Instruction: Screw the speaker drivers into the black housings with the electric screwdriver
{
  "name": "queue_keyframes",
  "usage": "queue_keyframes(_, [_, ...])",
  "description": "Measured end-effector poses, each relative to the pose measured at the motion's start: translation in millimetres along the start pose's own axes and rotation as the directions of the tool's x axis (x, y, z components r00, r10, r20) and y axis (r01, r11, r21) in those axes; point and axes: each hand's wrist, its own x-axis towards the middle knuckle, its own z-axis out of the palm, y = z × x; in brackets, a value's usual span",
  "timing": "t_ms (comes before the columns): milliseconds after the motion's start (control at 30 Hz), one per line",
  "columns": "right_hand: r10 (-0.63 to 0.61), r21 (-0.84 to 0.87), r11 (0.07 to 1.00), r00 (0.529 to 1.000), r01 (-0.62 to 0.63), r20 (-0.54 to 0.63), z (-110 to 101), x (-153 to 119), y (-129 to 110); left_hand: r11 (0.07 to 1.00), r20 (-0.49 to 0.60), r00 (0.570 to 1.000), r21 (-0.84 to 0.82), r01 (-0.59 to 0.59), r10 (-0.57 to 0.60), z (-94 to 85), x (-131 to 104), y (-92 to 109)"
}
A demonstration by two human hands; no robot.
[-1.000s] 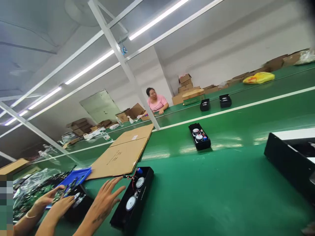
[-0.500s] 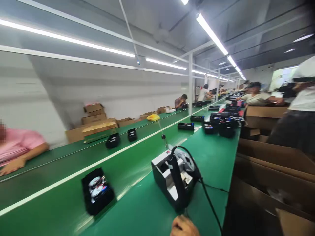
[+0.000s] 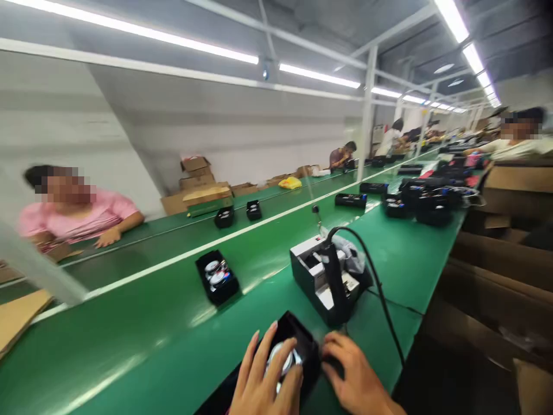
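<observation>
Head view, left hand (image 3: 263, 383) newly beside right hand (image 3: 356, 377), both on black speaker box (image 3: 298, 346)

This is a factory assembly hall, built around a long green conveyor bench (image 3: 129, 323) that runs far back into the room. Black speaker units (image 3: 217, 278) sit spaced along its belt, people sit working on both sides of it, and a soldering station (image 3: 328, 279) stands on its near edge. Stacked cardboard boxes (image 3: 196, 184) line the wall beyond the bench, and fluorescent tube lights (image 3: 317, 75) on a white metal frame hang above it.
</observation>
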Motion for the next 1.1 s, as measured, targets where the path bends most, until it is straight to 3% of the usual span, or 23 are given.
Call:
queue_keyframes(100, [-0.091,0.169,0.979,0.989,0.111,-0.120,-22.8,-2.0,-23.6,0.984,0.036,0.985,-0.047,0.170,-0.168,-43.9,-18.7,-20.1])
queue_keyframes(167, [-0.184,0.221,0.952,0.973,0.212,-0.141,-25.1,-3.2,-39.9,0.930,0.078,0.929,-0.044,0.366,-0.362,-68.3,-43.8,-28.9])
queue_keyframes(233, [-0.278,0.237,0.926,0.955,0.294,-0.098,-17.8,-4.7,-59.7,0.844,0.107,0.844,-0.054,0.533,-0.526,-80.7,-71.3,-31.6])
queue_keyframes(300, [-0.373,0.242,0.895,0.926,0.375,-0.055,-4.5,-3.8,-82.4,0.774,0.122,0.780,-0.098,0.625,-0.614,-80.7,-94.8,-30.5])
queue_keyframes(400, [-0.429,0.305,0.856,0.903,0.418,-0.033,14.5,8.1,-115.1,0.756,0.151,0.775,-0.173,0.632,-0.613,-69.6,-115.0,-25.1])
queue_keyframes(467, [-0.334,0.403,0.862,0.943,0.306,-0.002,19.6,24.1,-131.9,0.740,0.140,0.766,-0.199,0.642,-0.627,-62.1,-117.9,-18.7])
queue_keyframes(533, [-0.169,0.491,0.863,0.984,0.118,0.061,17.8,43.9,-142.8,0.708,0.115,0.738,-0.218,0.672,-0.665,-57.0,-114.9,-10.3])
queue_keyframes(633, [0.000,0.531,0.841,0.981,-0.105,0.193,8.3,70.1,-147.5,0.667,0.102,0.698,-0.229,0.709,-0.708,-52.4,-106.3,2.8])
queue_keyframes(700, [-0.035,0.537,0.837,0.969,-0.105,0.244,1.3,79.7,-143.1,0.657,0.103,0.691,-0.237,0.716,-0.716,-49.9,-101.8,9.1])
queue_keyframes(733, [-0.117,0.541,0.840,0.962,-0.037,0.248,-2.1,81.9,-138.8,0.655,0.100,0.691,-0.247,0.714,-0.716,-48.7,-100.4,11.2])
queue_keyframes(800, [-0.379,0.512,0.833,0.890,0.210,0.253,-8.9,82.8,-127.8,0.642,0.097,0.682,-0.264,0.720,-0.725,-46.8,-99.1,13.3])
queue_keyframes(867, [-0.614,0.408,0.774,0.733,0.485,0.294,-15.7,81.7,-116.7,0.612,0.116,0.655,-0.265,0.745,-0.747,-45.7,-98.5,14.2])
queue_keyframes(900, [-0.674,0.340,0.738,0.660,0.582,0.333,-18.8,81.1,-112.4,0.600,0.134,0.643,-0.259,0.757,-0.754,-45.4,-98.2,14.8])
queue_keyframes(967, [-0.707,0.232,0.692,0.577,0.683,0.410,-23.5,79.8,-108.3,0.604,0.172,0.644,-0.233,0.762,-0.746,-44.6,-97.3,16.8])
queue_keyframes(1100, [-0.679,0.162,0.671,0.512,0.724,0.526,-24.4,76.3,-114.6,0.720,0.252,0.727,-0.138,0.680,-0.638,-39.7,-95.4,21.8])
